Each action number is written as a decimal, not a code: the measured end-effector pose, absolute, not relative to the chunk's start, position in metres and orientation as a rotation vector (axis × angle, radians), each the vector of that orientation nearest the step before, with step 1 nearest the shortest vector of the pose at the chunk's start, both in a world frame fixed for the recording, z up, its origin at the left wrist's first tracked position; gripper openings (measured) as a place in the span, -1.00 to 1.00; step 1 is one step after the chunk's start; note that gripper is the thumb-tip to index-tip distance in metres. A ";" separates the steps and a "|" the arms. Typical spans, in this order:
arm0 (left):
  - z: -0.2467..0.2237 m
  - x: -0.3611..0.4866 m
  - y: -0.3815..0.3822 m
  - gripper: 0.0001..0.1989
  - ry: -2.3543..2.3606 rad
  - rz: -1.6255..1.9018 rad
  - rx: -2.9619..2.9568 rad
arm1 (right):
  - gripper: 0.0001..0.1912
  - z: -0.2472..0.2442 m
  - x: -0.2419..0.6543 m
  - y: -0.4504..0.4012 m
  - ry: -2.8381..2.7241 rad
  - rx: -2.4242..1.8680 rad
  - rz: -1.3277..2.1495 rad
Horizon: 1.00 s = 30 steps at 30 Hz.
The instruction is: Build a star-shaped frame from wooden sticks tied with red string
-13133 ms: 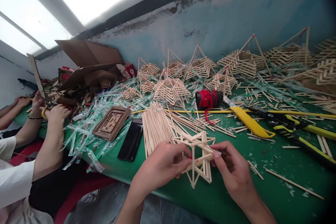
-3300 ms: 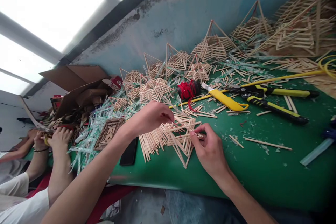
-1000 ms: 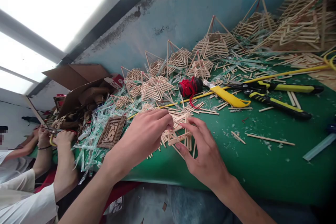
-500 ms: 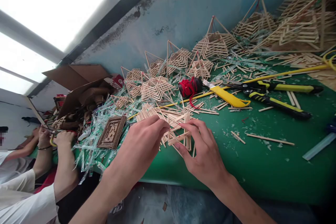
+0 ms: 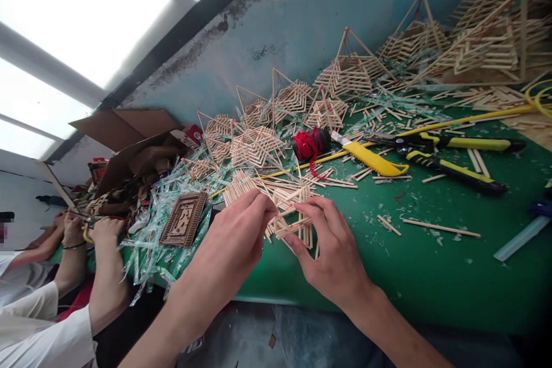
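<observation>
A small stacked frame of thin wooden sticks [image 5: 304, 233] stands at the front of the green table, between my hands. My right hand [image 5: 334, 244] pinches its near side, index finger above and thumb below. At the left side of the frame, my left hand [image 5: 235, 230] is closed with its fingertips together; what they hold, if anything, is hidden. Loose wooden sticks [image 5: 239, 187] lie bunched just behind my left hand. Beyond the frame sits a dark spool wound with red thread [image 5: 308, 144], its loose end trailing on the table.
Right of the spool lie a yellow utility knife [image 5: 375, 158] and black-and-green cutters [image 5: 452, 167]. Finished stick frames [image 5: 259, 146] line the wall. Left are plastic strips [image 5: 146, 241], a brown patterned tray [image 5: 199, 201] and a co-worker's hands [image 5: 107, 227] with scissors.
The view has shifted very slightly. Both hands stay at the stick frame with almost the same grip.
</observation>
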<state>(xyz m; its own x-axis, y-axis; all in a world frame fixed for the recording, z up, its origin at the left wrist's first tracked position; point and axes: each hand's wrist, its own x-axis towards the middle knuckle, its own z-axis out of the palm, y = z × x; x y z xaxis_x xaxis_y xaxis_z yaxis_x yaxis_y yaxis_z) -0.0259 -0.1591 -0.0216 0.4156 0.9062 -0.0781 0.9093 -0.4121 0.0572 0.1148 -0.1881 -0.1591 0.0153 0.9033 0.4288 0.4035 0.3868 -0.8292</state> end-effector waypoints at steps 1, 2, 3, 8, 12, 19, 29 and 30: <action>-0.023 -0.025 -0.160 -0.83 1.648 -0.050 2.567 | -0.61 -0.159 0.115 -0.188 -1.582 -1.198 0.587; -0.025 -0.025 -0.161 -0.81 1.647 -0.033 2.574 | -0.61 -0.159 0.115 -0.188 -1.581 -1.200 0.585; -0.027 -0.024 -0.162 -0.80 1.649 -0.009 2.582 | -0.61 -0.159 0.114 -0.189 -1.581 -1.203 0.581; -0.031 -0.018 -0.165 -0.76 1.740 0.042 2.648 | -0.61 -0.157 0.114 -0.189 -1.589 -1.212 0.581; -0.032 -0.013 -0.164 -0.74 1.804 0.032 2.697 | -0.62 -0.156 0.115 -0.189 -1.607 -1.213 0.582; -0.033 -0.011 -0.166 -0.73 1.804 0.090 2.717 | -0.60 -0.156 0.114 -0.189 -1.548 -1.183 0.692; -0.035 -0.012 -0.167 -0.82 1.814 0.097 2.645 | -0.64 -0.164 0.129 -0.191 -1.216 -1.303 1.063; -0.036 -0.013 -0.167 -0.84 1.813 0.099 2.627 | -0.65 -0.164 0.130 -0.190 -1.197 -1.294 1.146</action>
<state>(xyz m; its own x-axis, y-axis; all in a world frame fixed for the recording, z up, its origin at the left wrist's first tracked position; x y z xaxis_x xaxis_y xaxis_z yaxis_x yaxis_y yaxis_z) -0.0128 -0.1672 -0.0364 0.3540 0.9318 0.0800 0.9350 -0.3545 -0.0074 0.1300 -0.1904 -0.1638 0.0637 0.9979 -0.0144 0.0583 -0.0181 -0.9981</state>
